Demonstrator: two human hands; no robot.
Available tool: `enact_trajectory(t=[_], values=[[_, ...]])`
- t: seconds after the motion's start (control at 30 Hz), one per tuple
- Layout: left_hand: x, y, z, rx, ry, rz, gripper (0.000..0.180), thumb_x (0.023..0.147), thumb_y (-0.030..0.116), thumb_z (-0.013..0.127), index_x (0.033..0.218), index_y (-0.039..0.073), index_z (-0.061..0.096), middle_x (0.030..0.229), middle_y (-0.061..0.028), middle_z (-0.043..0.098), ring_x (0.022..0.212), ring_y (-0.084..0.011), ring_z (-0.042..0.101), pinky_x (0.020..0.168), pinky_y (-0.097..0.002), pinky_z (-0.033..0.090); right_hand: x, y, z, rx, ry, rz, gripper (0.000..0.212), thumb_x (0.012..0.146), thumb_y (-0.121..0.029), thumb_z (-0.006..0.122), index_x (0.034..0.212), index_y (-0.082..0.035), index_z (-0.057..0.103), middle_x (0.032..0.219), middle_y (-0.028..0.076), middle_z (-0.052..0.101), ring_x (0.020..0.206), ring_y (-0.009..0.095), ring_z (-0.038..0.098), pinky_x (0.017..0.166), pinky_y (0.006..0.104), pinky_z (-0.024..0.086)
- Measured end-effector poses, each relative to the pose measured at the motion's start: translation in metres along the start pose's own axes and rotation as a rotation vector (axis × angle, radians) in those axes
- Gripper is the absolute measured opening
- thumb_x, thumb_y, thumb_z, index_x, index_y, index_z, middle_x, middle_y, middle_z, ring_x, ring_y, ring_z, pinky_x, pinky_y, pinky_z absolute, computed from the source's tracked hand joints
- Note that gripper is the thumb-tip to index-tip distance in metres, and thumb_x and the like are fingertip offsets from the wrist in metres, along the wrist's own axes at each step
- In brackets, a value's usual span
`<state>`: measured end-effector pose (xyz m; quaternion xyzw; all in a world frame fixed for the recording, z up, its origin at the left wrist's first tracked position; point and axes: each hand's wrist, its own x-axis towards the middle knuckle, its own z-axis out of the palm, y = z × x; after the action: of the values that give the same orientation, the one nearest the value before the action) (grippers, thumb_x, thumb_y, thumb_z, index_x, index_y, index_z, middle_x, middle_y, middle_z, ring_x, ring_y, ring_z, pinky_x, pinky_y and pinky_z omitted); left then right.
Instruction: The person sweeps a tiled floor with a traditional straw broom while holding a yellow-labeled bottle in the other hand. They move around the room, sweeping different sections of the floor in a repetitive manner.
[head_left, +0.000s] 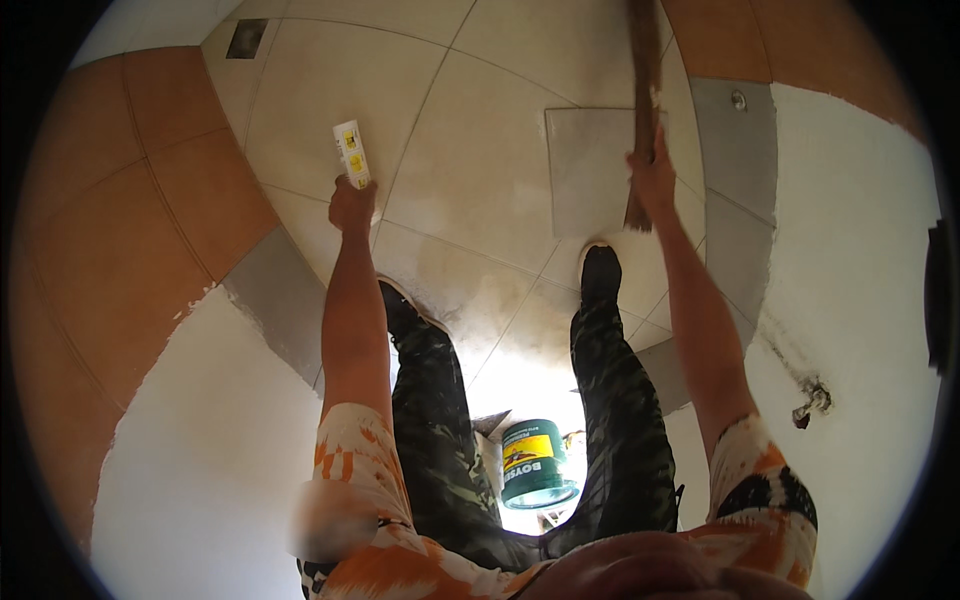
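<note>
My left hand [352, 203] is closed around the lower end of a small white spirit level [351, 150] with yellow vials, held over the beige floor tiles. On the other side, my right hand [654, 182] grips a long, narrow wooden board [646, 60] that stretches away past the top of the view. Beneath and beside the board's near end is a square grey tile [588, 172], partly covered by the board. Whether the board touches that tile, I cannot tell. My feet stand apart on the floor, nearer than both hands.
A green bucket [528, 490] with a yellow label sits between my legs. At the far left corner is a dark square floor opening [246, 39]. Orange and grey wall tiles close in on both sides. A faucet [815, 400] and a small metal fitting [739, 100] project from the right wall.
</note>
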<state>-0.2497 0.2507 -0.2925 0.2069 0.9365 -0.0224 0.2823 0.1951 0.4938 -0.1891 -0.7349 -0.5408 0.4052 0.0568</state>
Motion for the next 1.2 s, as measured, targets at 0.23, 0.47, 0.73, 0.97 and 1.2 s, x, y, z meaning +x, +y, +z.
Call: enact_trajectory(t=[0.23, 0.47, 0.73, 0.97, 1.2], values=[[-0.116, 0.067, -0.085, -0.357, 0.1, 0.169, 0.074, 0.076, 0.042, 0.087, 0.131, 0.004, 0.056, 0.114, -0.0226, 0.075, 0.105, -0.0418, 0.073, 0.091, -0.0505, 0.057, -0.01, -0.001, 0.01, -0.324, -0.291, -0.275, 0.097, 0.085, -0.018, 0.07, 0.168, -0.027, 0.021, 0.102, 0.025, 0.075, 0.093, 0.044, 0.073, 0.087, 0.05, 0.058], [-0.228, 0.083, -0.201, -0.673, 0.132, 0.283, 0.064, 0.076, 0.025, 0.089, 0.129, 0.002, 0.06, 0.113, -0.0184, 0.075, 0.103, -0.0347, 0.075, 0.091, -0.0435, 0.058, -0.096, 0.013, -0.061, 0.059, -0.063, 0.082, 0.096, 0.084, -0.017, 0.07, 0.168, -0.03, 0.023, 0.11, 0.026, 0.074, 0.097, 0.044, 0.073, 0.088, 0.0499, 0.058], [-0.286, 0.198, -0.252, -0.383, 0.073, 0.336, 0.06, 0.074, 0.024, 0.09, 0.123, 0.003, 0.064, 0.111, -0.0168, 0.075, 0.1, -0.0349, 0.074, 0.088, -0.0447, 0.058, -0.083, 0.016, -0.108, 0.05, -0.255, 0.194, 0.093, 0.086, -0.018, 0.066, 0.168, -0.031, 0.023, 0.116, 0.023, 0.075, 0.102, 0.042, 0.073, 0.093, 0.049, 0.057], [-0.295, 0.442, -0.271, -0.352, 0.149, 0.725, 0.067, 0.075, 0.029, 0.086, 0.131, 0.006, 0.058, 0.113, -0.0181, 0.073, 0.104, -0.0388, 0.072, 0.09, -0.0494, 0.057, -0.055, -0.015, -0.183, -0.105, -0.396, -0.112, 0.096, 0.085, -0.017, 0.069, 0.168, -0.021, 0.022, 0.124, 0.031, 0.07, 0.108, 0.043, 0.072, 0.095, 0.0462, 0.056], [-0.266, 0.64, -0.311, -0.213, 0.136, 0.732, 0.066, 0.071, 0.037, 0.09, 0.12, 0.003, 0.06, 0.113, -0.0191, 0.075, 0.104, -0.0383, 0.074, 0.087, -0.0501, 0.059, -0.112, -0.068, -0.269, 0.407, -0.335, 0.085, 0.097, 0.083, -0.011, 0.069, 0.169, -0.014, 0.023, 0.114, 0.021, 0.072, 0.082, 0.026, 0.072, 0.075, 0.0381, 0.058]])
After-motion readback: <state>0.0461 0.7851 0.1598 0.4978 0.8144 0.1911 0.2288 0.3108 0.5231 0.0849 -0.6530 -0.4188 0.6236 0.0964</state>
